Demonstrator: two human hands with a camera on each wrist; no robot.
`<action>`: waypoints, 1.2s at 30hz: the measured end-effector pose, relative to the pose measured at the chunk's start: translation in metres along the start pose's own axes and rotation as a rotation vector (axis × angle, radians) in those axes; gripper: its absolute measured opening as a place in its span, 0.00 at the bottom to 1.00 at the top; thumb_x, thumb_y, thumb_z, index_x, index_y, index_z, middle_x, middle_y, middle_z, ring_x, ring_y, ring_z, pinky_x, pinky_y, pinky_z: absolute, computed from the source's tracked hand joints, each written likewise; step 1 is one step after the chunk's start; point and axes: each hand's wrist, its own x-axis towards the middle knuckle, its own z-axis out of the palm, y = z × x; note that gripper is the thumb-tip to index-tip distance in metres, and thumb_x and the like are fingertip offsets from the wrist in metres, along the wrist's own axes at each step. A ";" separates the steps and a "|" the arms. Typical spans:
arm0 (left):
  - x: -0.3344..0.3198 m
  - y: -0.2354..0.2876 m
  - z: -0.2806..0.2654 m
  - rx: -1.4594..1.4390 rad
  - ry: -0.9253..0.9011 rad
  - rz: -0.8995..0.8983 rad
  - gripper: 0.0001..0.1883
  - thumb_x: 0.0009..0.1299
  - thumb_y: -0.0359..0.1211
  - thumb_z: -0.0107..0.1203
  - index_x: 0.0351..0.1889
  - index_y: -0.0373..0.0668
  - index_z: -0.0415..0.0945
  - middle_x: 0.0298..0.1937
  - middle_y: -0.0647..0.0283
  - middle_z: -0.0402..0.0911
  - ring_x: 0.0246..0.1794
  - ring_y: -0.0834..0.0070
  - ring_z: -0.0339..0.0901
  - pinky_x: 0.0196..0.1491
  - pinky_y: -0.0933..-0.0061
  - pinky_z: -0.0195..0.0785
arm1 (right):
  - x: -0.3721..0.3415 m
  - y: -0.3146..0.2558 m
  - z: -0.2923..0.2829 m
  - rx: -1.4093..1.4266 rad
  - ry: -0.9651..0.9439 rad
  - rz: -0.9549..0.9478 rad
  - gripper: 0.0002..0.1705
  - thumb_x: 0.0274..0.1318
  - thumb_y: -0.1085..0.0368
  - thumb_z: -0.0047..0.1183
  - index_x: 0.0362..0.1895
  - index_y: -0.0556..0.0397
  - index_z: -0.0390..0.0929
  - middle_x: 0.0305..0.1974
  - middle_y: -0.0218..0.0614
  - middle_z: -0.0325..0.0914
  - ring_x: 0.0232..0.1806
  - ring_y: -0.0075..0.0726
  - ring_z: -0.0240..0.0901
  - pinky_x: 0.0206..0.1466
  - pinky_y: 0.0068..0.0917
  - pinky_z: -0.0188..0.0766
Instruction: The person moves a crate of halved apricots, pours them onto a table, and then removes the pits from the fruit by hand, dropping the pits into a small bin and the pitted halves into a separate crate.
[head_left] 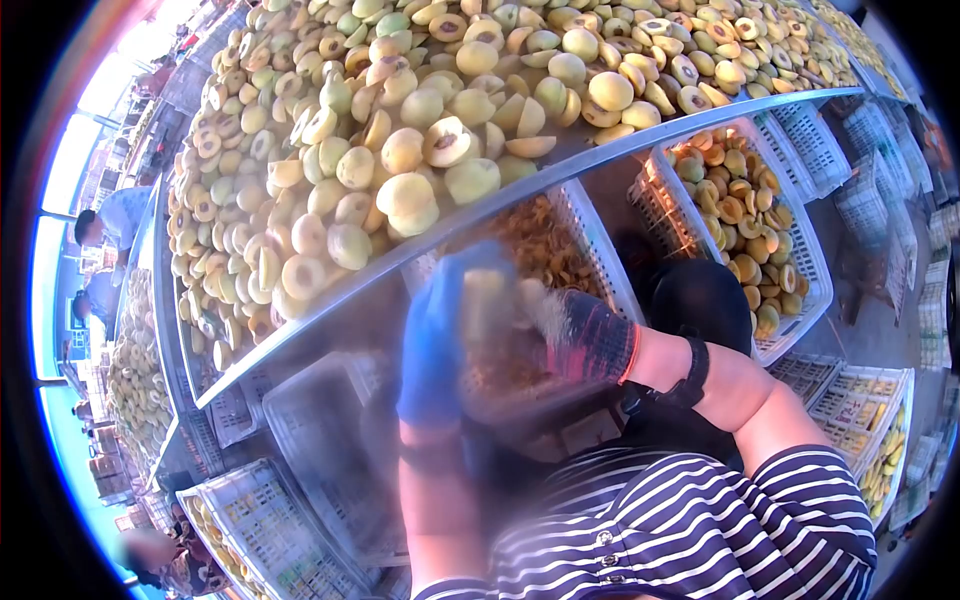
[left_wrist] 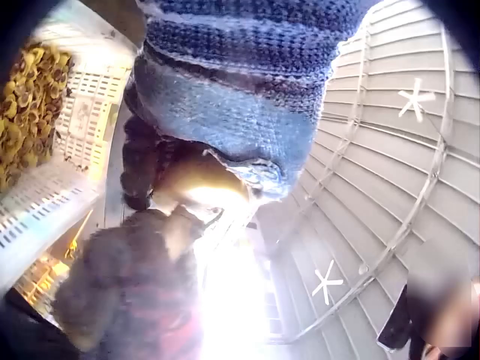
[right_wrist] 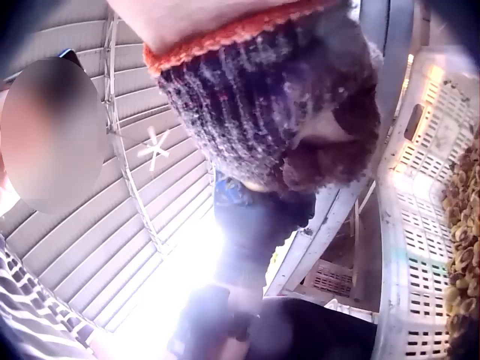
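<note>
Blurred by motion, my left hand [head_left: 435, 335] in a blue glove has its fingers round a pale yellow fruit [head_left: 487, 292] above a crate of orange-brown pieces [head_left: 550, 245]. My right hand [head_left: 590, 338], in a dark knitted glove with an orange cuff edge, is close beside the fruit. In the right wrist view the fingers of my right hand [right_wrist: 274, 109] are curled, and the left hand [right_wrist: 262, 217] is just below; what the right fingers hold is hidden. Glare washes out the space between the left hand [left_wrist: 225, 112] and right hand [left_wrist: 127, 281] in the left wrist view.
Halved and whole yellow-green fruits [head_left: 400, 150] cover a large table with a raised metal edge [head_left: 540, 182]. A white crate of fruit halves [head_left: 815, 300] stands at the right. Stacked crates [head_left: 285, 525] are at lower left, and other people [head_left: 120, 215] are at far left.
</note>
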 end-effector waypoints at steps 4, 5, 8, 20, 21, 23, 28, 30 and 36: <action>-0.013 -0.015 0.032 0.012 0.216 0.189 0.25 0.80 0.43 0.43 0.66 0.32 0.66 0.63 0.53 0.74 0.61 0.66 0.73 0.67 0.62 0.62 | 0.000 0.022 0.013 0.245 0.037 0.008 0.14 0.58 0.64 0.58 0.43 0.56 0.71 0.36 0.50 0.77 0.38 0.54 0.76 0.41 0.41 0.72; -0.012 -0.018 0.030 -0.063 0.211 0.174 0.25 0.80 0.43 0.45 0.65 0.33 0.67 0.61 0.52 0.75 0.59 0.66 0.74 0.65 0.62 0.65 | 0.000 0.018 0.015 0.293 0.036 -0.001 0.14 0.59 0.64 0.58 0.44 0.57 0.71 0.36 0.49 0.77 0.38 0.52 0.76 0.42 0.40 0.72; -0.007 -0.019 0.020 -0.304 0.160 0.045 0.24 0.78 0.41 0.49 0.64 0.33 0.70 0.58 0.51 0.77 0.54 0.64 0.78 0.60 0.60 0.72 | -0.003 -0.003 0.012 0.446 -0.020 0.049 0.14 0.60 0.65 0.57 0.47 0.57 0.71 0.38 0.44 0.77 0.41 0.42 0.75 0.47 0.36 0.71; 0.010 -0.023 0.014 -0.201 0.311 -0.152 0.19 0.75 0.40 0.53 0.50 0.30 0.80 0.38 0.55 0.85 0.35 0.72 0.81 0.42 0.72 0.75 | -0.001 0.023 0.037 0.765 -0.073 0.241 0.18 0.58 0.66 0.58 0.52 0.57 0.73 0.43 0.40 0.79 0.46 0.32 0.75 0.51 0.33 0.70; 0.011 -0.023 0.014 -0.166 0.294 -0.180 0.19 0.75 0.39 0.53 0.49 0.30 0.81 0.37 0.56 0.85 0.34 0.72 0.81 0.42 0.73 0.75 | -0.003 0.027 0.041 0.735 -0.058 0.203 0.17 0.59 0.66 0.58 0.52 0.56 0.73 0.43 0.39 0.79 0.46 0.33 0.75 0.51 0.33 0.71; 0.012 -0.019 0.013 -0.110 0.227 -0.235 0.17 0.73 0.37 0.55 0.46 0.30 0.82 0.35 0.57 0.85 0.34 0.74 0.81 0.41 0.74 0.74 | -0.008 0.026 0.038 0.683 -0.070 0.151 0.16 0.59 0.66 0.57 0.51 0.55 0.74 0.43 0.39 0.79 0.45 0.32 0.75 0.50 0.33 0.71; 0.011 0.010 0.008 -0.009 -0.069 -0.376 0.16 0.70 0.36 0.57 0.44 0.30 0.83 0.34 0.58 0.85 0.35 0.75 0.81 0.43 0.75 0.74 | -0.013 0.015 0.022 0.494 -0.219 -0.151 0.14 0.59 0.66 0.57 0.50 0.52 0.75 0.42 0.33 0.79 0.45 0.28 0.74 0.48 0.30 0.71; 0.009 0.005 0.004 -0.058 -0.099 -0.355 0.18 0.71 0.38 0.56 0.45 0.30 0.82 0.35 0.56 0.85 0.35 0.73 0.82 0.43 0.73 0.75 | -0.016 0.021 0.015 0.720 -0.368 -0.025 0.14 0.60 0.64 0.57 0.50 0.52 0.75 0.41 0.31 0.78 0.44 0.25 0.74 0.46 0.27 0.72; -0.005 -0.009 0.002 -0.157 0.093 -0.166 0.27 0.77 0.48 0.49 0.52 0.28 0.77 0.40 0.52 0.84 0.38 0.66 0.83 0.45 0.67 0.77 | -0.013 0.010 -0.026 1.088 -0.565 0.413 0.18 0.57 0.62 0.62 0.49 0.51 0.74 0.38 0.30 0.77 0.39 0.18 0.74 0.38 0.20 0.71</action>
